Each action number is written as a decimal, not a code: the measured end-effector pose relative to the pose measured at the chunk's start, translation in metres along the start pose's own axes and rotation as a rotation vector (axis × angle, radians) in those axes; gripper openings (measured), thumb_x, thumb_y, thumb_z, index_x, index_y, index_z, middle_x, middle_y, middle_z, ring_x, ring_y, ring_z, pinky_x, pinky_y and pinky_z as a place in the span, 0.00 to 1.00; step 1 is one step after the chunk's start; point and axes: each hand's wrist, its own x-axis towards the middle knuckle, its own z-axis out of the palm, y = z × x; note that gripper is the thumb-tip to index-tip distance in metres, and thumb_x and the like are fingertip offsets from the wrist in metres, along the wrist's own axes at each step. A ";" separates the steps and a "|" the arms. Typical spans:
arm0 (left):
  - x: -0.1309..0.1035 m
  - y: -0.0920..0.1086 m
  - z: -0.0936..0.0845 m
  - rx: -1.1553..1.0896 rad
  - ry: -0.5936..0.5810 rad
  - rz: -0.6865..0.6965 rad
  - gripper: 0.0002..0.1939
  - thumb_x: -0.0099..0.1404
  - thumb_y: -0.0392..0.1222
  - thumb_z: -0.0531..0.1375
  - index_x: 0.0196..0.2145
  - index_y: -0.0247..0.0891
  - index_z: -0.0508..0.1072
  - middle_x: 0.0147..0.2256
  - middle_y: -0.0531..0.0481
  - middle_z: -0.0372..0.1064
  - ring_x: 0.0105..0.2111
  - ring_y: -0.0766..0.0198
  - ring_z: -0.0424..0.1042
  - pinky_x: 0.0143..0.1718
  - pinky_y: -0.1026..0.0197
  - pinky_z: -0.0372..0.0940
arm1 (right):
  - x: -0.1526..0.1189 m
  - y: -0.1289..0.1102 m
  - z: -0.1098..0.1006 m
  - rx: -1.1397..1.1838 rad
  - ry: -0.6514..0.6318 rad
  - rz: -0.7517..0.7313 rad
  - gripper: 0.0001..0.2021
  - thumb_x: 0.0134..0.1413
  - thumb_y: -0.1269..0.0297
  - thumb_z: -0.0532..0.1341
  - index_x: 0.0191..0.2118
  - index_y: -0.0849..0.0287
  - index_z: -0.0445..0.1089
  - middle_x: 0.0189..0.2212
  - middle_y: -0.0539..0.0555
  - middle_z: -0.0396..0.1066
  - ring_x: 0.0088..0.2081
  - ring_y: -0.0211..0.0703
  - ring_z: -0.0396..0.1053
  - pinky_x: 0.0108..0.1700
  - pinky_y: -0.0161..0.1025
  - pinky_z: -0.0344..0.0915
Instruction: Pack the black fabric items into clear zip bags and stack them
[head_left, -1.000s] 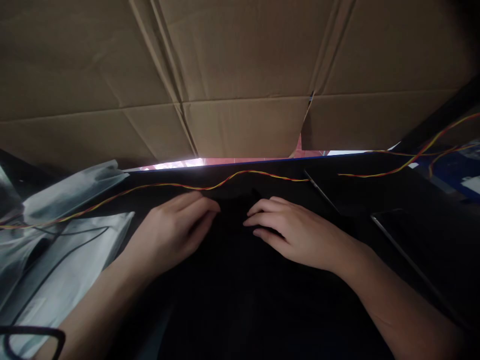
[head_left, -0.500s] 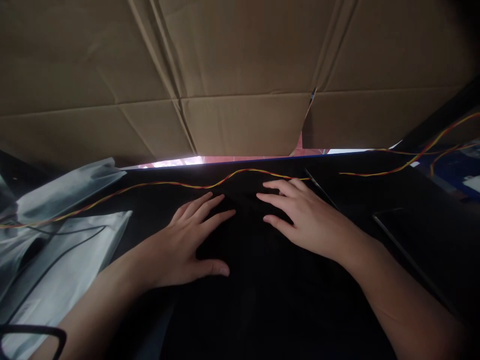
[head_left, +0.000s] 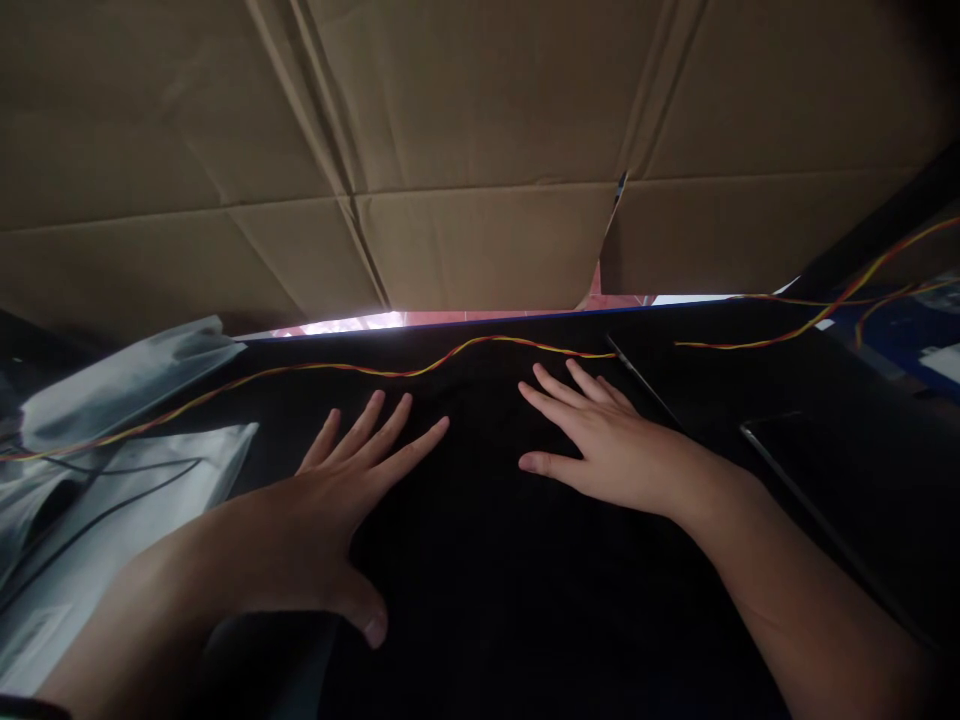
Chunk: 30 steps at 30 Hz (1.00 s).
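My left hand is over the black surface, fingers spread wide and thumb stretched out, with nothing in it. To its right, my right hand is also palm down with its fingers apart, holding nothing. Dark material lies between and below the two hands; its folds and edges are too dark to make out. Just beyond the fingertips runs a twisted red and yellow wire. Whether the palms touch the surface I cannot tell.
Clear plastic bags and a black cable lie at the left. A dark flat slab with a pale edge is beside my right forearm. Creased cardboard stands along the back. Blue material shows at the far right.
My left hand has moved left and nearer to me, its fingers spreading wider. My right hand's fingers have fanned out and its thumb has dropped slightly; it stays in about the same place.
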 end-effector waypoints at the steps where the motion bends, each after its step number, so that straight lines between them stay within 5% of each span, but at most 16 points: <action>1: 0.000 0.000 -0.001 0.003 0.009 0.000 0.87 0.34 0.67 0.83 0.78 0.66 0.31 0.80 0.38 0.28 0.76 0.16 0.31 0.66 0.09 0.47 | -0.001 0.000 -0.001 -0.003 -0.004 0.003 0.49 0.66 0.26 0.53 0.82 0.48 0.43 0.82 0.49 0.29 0.80 0.66 0.20 0.77 0.73 0.38; 3: 0.002 0.000 0.000 0.011 0.045 -0.007 0.82 0.40 0.71 0.80 0.78 0.65 0.32 0.80 0.39 0.28 0.76 0.15 0.31 0.65 0.08 0.47 | -0.002 -0.001 -0.003 -0.003 0.016 -0.011 0.50 0.65 0.26 0.55 0.82 0.49 0.45 0.82 0.50 0.29 0.80 0.66 0.21 0.77 0.73 0.40; 6: 0.010 0.000 0.006 0.036 0.131 -0.039 0.63 0.61 0.77 0.67 0.79 0.62 0.34 0.81 0.40 0.26 0.77 0.19 0.30 0.66 0.08 0.42 | -0.002 -0.003 -0.004 0.024 0.111 -0.056 0.44 0.70 0.30 0.52 0.81 0.49 0.50 0.82 0.51 0.31 0.81 0.65 0.24 0.77 0.73 0.44; 11: 0.020 0.001 0.022 0.074 0.141 -0.060 0.42 0.78 0.71 0.51 0.79 0.62 0.38 0.81 0.44 0.32 0.79 0.29 0.34 0.70 0.12 0.39 | 0.006 0.001 0.006 0.008 0.064 -0.040 0.35 0.78 0.39 0.41 0.81 0.46 0.45 0.82 0.47 0.29 0.80 0.62 0.21 0.78 0.72 0.35; 14: 0.019 0.000 0.022 0.076 0.083 -0.120 0.48 0.73 0.76 0.53 0.79 0.62 0.37 0.80 0.43 0.32 0.78 0.24 0.35 0.68 0.08 0.38 | 0.010 0.004 0.011 -0.033 -0.015 -0.009 0.36 0.77 0.39 0.41 0.82 0.44 0.37 0.82 0.45 0.22 0.80 0.61 0.16 0.78 0.70 0.29; 18: 0.017 0.000 0.013 0.084 0.039 -0.157 0.61 0.62 0.85 0.57 0.80 0.54 0.40 0.80 0.39 0.30 0.77 0.20 0.30 0.68 0.08 0.33 | 0.009 0.003 0.008 -0.011 0.001 -0.024 0.40 0.74 0.33 0.44 0.82 0.44 0.39 0.81 0.45 0.21 0.80 0.62 0.15 0.78 0.70 0.28; 25: 0.015 0.038 0.007 0.024 0.119 0.107 0.67 0.59 0.86 0.60 0.80 0.57 0.30 0.81 0.44 0.24 0.78 0.26 0.28 0.72 0.14 0.35 | -0.008 -0.010 -0.003 0.064 0.001 -0.174 0.59 0.52 0.20 0.62 0.81 0.37 0.37 0.80 0.41 0.10 0.78 0.71 0.09 0.77 0.74 0.34; 30: 0.013 0.049 0.013 -0.034 -0.053 0.069 0.86 0.42 0.79 0.75 0.78 0.56 0.21 0.80 0.41 0.22 0.78 0.25 0.30 0.73 0.15 0.37 | -0.019 -0.022 0.006 0.104 -0.180 -0.220 0.73 0.41 0.33 0.77 0.80 0.34 0.25 0.79 0.43 0.06 0.77 0.71 0.07 0.77 0.74 0.31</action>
